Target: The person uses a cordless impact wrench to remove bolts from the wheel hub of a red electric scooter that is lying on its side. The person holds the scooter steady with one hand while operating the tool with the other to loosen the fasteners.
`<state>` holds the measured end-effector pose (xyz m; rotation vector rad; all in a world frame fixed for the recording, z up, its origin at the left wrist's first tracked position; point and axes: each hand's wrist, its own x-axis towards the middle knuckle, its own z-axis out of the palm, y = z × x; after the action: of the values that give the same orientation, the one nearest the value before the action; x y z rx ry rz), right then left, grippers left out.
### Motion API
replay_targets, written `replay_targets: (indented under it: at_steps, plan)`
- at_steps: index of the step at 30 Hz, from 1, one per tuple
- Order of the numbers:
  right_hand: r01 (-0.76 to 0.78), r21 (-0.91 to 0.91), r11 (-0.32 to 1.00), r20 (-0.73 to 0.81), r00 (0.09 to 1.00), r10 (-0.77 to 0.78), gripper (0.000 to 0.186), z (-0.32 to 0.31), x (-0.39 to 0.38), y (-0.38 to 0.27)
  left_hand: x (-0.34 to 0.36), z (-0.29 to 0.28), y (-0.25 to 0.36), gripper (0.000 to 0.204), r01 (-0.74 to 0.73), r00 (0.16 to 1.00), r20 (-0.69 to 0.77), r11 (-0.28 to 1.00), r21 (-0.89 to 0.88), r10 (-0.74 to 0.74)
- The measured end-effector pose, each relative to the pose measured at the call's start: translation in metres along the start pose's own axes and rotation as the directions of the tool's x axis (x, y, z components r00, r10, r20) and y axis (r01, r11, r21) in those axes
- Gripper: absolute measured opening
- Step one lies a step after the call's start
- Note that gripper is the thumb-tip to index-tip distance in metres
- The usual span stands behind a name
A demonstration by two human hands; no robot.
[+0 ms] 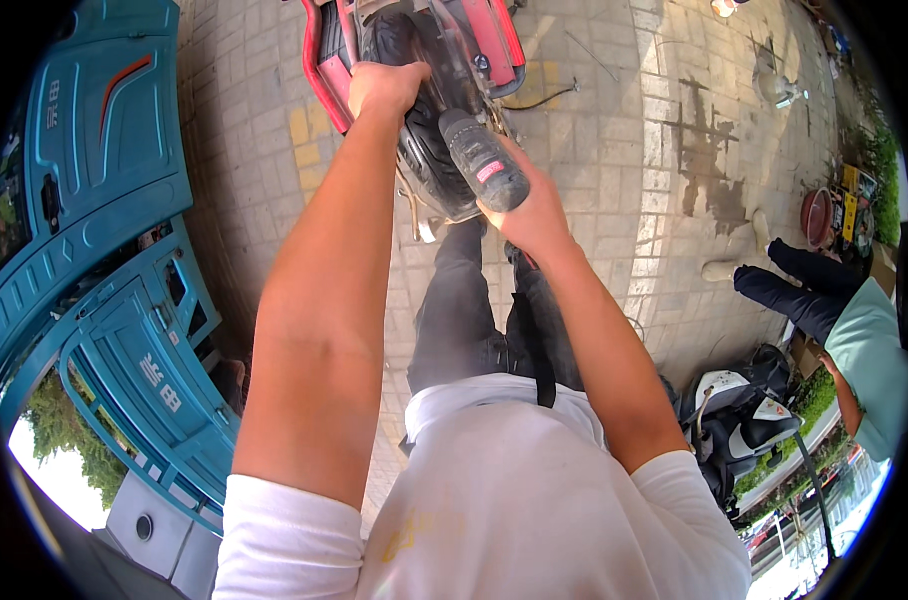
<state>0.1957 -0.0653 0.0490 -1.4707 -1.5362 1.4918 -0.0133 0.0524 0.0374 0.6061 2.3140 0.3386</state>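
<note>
A red and black two-wheeler (496,40) stands at the top centre, with its black tyre (429,160) facing me. My left hand (384,90) is closed on a part of it beside the tyre; exactly what the fingertips grip is hidden. My right hand (529,208) grips a grey cordless power tool (469,150) held against or just over the tyre's right side; its working end is hidden. A dark cable (549,100) lies on the paving right of the two-wheeler.
A turquoise cargo vehicle (104,130) stands at left. At right, another person (854,350) in a pale green top and dark trousers is near a red basin (816,215) and assorted items. A white and black scooter (729,420) stands at lower right on the paved ground (614,150).
</note>
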Motion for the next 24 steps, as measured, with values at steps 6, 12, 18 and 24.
replay_targets:
  at_steps: [6, 12, 18, 24]
  plan:
    - [-0.055, -0.006, 0.998, 0.064, 0.996, 0.055, 0.072, -0.016, -0.008, -0.002, -0.004, 0.0, 0.004, 0.065, 0.002, 1.0, -0.019, 0.998, 0.065, -0.001]
    - [-0.261, 0.035, 0.965, 0.152, 0.955, 0.253, 0.074, -0.067, -0.059, 0.02, 0.01, 0.004, 0.005, 0.094, 0.018, 0.998, 0.057, 0.991, 0.134, -0.026]
    - [-0.31, 0.006, 0.951, 0.076, 0.948, 0.309, 0.073, -0.12, -0.093, 0.007, 0.001, 0.008, 0.012, 0.098, 0.019, 0.997, -0.079, 0.979, 0.203, -0.003]
    - [-0.224, -0.08, 0.971, 0.11, 0.967, 0.232, 0.071, -0.153, -0.082, -0.014, 0.015, 0.006, -0.002, 0.119, -0.069, 0.998, -0.001, 0.995, 0.069, 0.069]
